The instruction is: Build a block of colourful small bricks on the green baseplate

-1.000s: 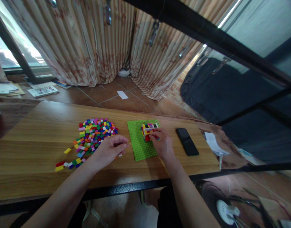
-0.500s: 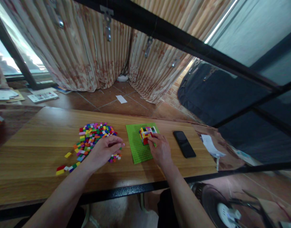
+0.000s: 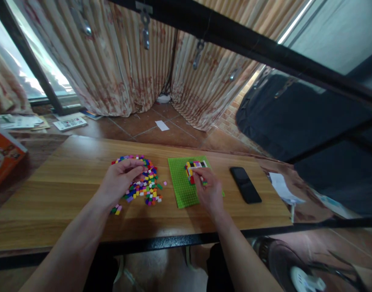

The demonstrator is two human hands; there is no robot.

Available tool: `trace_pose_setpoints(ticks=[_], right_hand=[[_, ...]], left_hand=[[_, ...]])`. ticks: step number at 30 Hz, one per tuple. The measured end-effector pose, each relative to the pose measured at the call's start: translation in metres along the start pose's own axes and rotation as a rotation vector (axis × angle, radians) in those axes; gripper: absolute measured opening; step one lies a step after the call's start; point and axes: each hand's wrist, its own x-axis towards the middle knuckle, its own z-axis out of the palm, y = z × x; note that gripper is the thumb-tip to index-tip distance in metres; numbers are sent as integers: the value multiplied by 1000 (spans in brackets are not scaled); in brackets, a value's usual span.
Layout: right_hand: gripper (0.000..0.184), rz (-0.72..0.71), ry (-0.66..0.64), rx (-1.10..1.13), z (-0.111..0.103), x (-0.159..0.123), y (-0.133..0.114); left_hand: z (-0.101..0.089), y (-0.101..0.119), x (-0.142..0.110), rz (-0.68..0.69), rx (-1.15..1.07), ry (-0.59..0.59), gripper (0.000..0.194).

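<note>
My left hand [image 3: 120,180] hovers over the pile of coloured toy bricks [image 3: 145,186], fingers bent and thumb apart from them, with nothing visible in it. A single pink brick [image 3: 165,183] lies between the pile and the green baseplate [image 3: 182,194]. On that plate stands a small brick build [image 3: 189,165] in red, yellow, white and other colours. My right hand [image 3: 208,188] is at its near side, thumb and forefinger pinched at a whitish toy brick on the build; the fingers hide part of it.
A black phone [image 3: 245,185] lies on the wooden table [image 3: 67,194] right of the baseplate. Papers [image 3: 283,188] are beyond the table's right end. An orange box [image 3: 5,158] stands at the far left. A dark metal bar [image 3: 234,48] crosses above, before the curtains [image 3: 137,81].
My left hand has drawn back left over the pile, and the pink brick formerly by its fingertips now lies on the table. My right hand stays at the build. The view has shifted left.
</note>
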Motion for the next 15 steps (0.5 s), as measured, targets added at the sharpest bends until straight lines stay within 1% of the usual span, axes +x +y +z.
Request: trace_pose_setpoints(ticks=[4, 8, 11, 15], right_hand=[[16, -81, -214, -8, 22, -10, -14], [15, -88, -385, -110, 39, -14, -23], [15, -64, -447, -184, 48, -14, -27], [16, -58, -470, -256, 55, -12, -30]], left_hand=[[0, -2, 0, 19, 29, -8, 29], [2, -1, -2, 34, 59, -53, 29], [3, -1, -3, 16, 74, -61, 31], [3, -1, -3, 15, 88, -62, 33]])
